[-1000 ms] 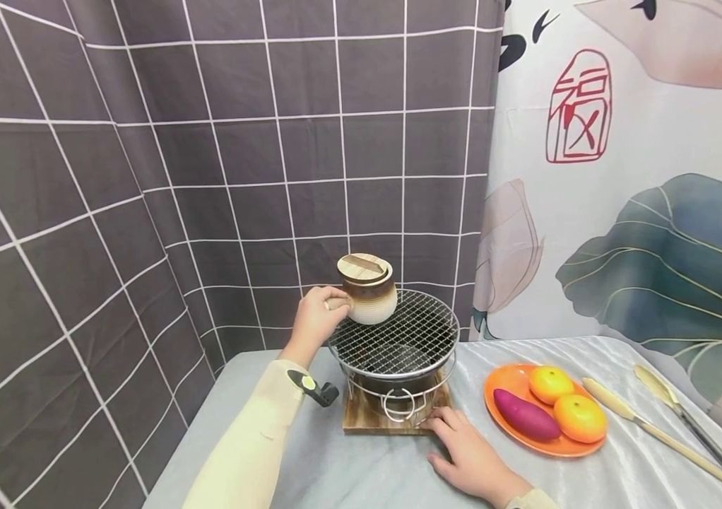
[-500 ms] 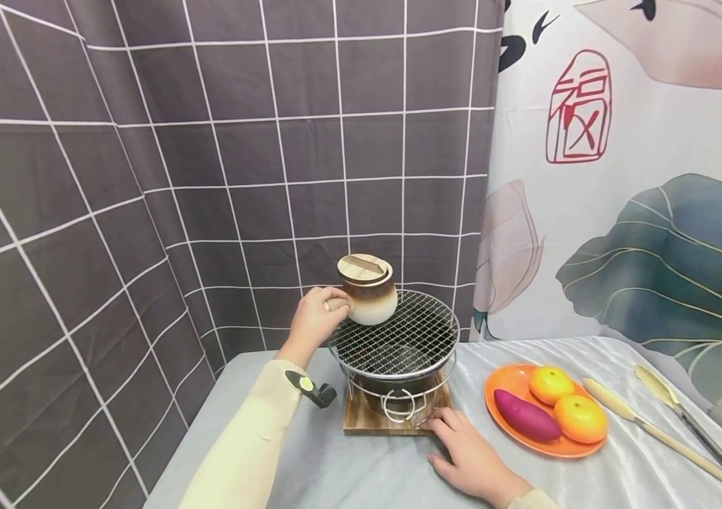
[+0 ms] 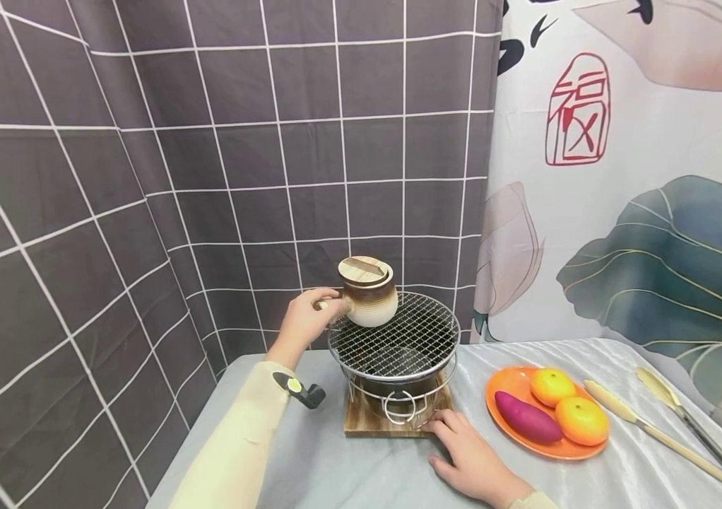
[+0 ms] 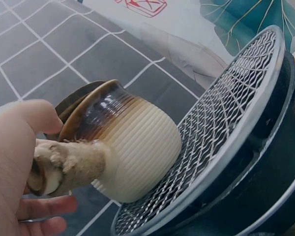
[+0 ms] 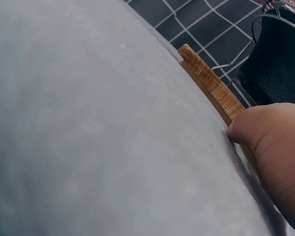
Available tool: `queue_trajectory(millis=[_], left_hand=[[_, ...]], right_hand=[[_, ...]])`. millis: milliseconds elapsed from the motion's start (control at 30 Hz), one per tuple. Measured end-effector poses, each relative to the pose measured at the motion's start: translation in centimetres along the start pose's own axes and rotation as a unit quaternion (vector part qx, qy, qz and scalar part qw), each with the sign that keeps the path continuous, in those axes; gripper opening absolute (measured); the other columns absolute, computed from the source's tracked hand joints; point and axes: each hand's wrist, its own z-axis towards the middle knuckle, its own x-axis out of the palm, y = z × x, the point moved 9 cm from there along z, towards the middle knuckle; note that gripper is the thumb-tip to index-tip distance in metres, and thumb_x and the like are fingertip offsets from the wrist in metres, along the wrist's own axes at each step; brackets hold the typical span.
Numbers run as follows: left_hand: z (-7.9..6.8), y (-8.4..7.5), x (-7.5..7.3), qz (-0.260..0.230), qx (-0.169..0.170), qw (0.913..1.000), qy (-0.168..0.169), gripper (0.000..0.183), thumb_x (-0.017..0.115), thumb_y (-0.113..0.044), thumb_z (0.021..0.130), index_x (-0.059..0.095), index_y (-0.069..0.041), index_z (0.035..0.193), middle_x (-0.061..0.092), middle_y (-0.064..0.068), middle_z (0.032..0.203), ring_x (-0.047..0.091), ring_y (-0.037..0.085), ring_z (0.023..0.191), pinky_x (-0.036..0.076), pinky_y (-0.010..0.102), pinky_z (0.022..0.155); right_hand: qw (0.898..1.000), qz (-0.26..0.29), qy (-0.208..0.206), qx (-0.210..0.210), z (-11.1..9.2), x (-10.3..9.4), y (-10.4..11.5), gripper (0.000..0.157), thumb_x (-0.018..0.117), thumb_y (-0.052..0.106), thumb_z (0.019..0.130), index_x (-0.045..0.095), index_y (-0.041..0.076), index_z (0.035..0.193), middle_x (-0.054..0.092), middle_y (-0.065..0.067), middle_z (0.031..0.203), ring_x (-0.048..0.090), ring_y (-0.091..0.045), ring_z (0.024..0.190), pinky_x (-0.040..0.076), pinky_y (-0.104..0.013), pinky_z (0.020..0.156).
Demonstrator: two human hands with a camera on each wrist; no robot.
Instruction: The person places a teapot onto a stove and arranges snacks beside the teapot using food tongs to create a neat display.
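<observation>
A dark gridded cloth (image 3: 259, 141) hangs behind the grill (image 3: 424, 332), and a white printed cloth (image 3: 520, 141) hangs behind and to its right. Beneath it all spreads the pale-covered table (image 3: 323, 466). Well to the grill's right lies a long tongs-like utensil (image 3: 612, 404) with pale ends; nearer the grill, on the same side, is an orange plate (image 3: 516, 382). The wooden board (image 3: 374, 423) sits directly under the grill. In front of the grill, to the right, the right hand (image 3: 470, 452) rests its fingers at the board's corner, thumb spread away from them. The left hand (image 3: 302, 322) is at the grill's left — thumb and fingers parted around the handle (image 4: 83, 164), not pressed together; whether skin touches it I cannot tell. The pot (image 3: 376, 311) stands on the grill's mesh, toward the back left, its handle pointing left. On the plate, right of the grill, lie a purple sweet potato (image 3: 526, 418) and two orange fruits (image 3: 581, 420). A wooden lid (image 3: 356, 270) covers the pot — above the grill.
</observation>
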Motion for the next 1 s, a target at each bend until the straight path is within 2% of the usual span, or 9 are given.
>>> queue_trajectory(millis=[200,367,733,867,1000], left_hand=[[-0.4,0.1,-1.2,-0.011,0.016,0.9998,-0.002,0.03,0.066,-0.03,0.095,0.073,-0.013,0.12,0.072,0.009,0.115,0.069,0.028,0.108,0.054,0.046,0.094],[-0.9,0.2,-2.1,-0.005,0.022,0.9997,-0.008,0.033,0.064,-0.031,0.097,0.071,-0.012,0.122,0.072,0.011,0.115,0.069,0.03,0.106,0.054,0.049,0.092],[-3.1,2.2,-3.6,0.001,-0.003,0.9998,-0.018,0.032,0.063,-0.031,0.098,0.069,-0.014,0.124,0.072,0.011,0.116,0.069,0.03,0.106,0.053,0.051,0.092],[-4.2,3.1,-3.6,0.0,-0.009,0.9997,-0.021,0.031,0.064,-0.028,0.098,0.069,-0.013,0.124,0.071,0.011,0.116,0.069,0.031,0.106,0.053,0.052,0.091],[-5.1,4.1,-3.0,0.003,-0.018,0.9997,-0.017,0.03,0.064,-0.028,0.098,0.069,-0.013,0.123,0.072,0.01,0.115,0.069,0.029,0.105,0.054,0.051,0.091]], right_hand=[[1.0,-0.003,0.004,0.003,-0.1,0.2,-0.2,0.046,0.083,0.019,0.07,0.067,0.016,0.112,0.057,0.005,0.116,0.052,-0.012,0.106,0.051,-0.035,0.088],[1.0,-0.005,0.003,0.001,-0.2,0.3,-0.3,0.046,0.083,0.02,0.07,0.066,0.016,0.112,0.057,0.005,0.116,0.052,-0.012,0.106,0.051,-0.035,0.088],[1.0,-0.003,0.004,-0.002,-0.3,0.4,-0.3,0.046,0.083,0.02,0.07,0.066,0.016,0.112,0.057,0.005,0.116,0.052,-0.012,0.106,0.051,-0.035,0.088],[1.0,-0.002,0.005,-0.002,-0.3,0.4,-0.3,0.046,0.083,0.02,0.07,0.066,0.016,0.112,0.057,0.006,0.116,0.053,-0.012,0.105,0.051,-0.035,0.088],[1.0,-0.002,0.004,0.001,-0.3,0.5,-0.4,0.047,0.083,0.02,0.069,0.066,0.017,0.112,0.056,0.007,0.116,0.053,-0.012,0.105,0.051,-0.034,0.089]])
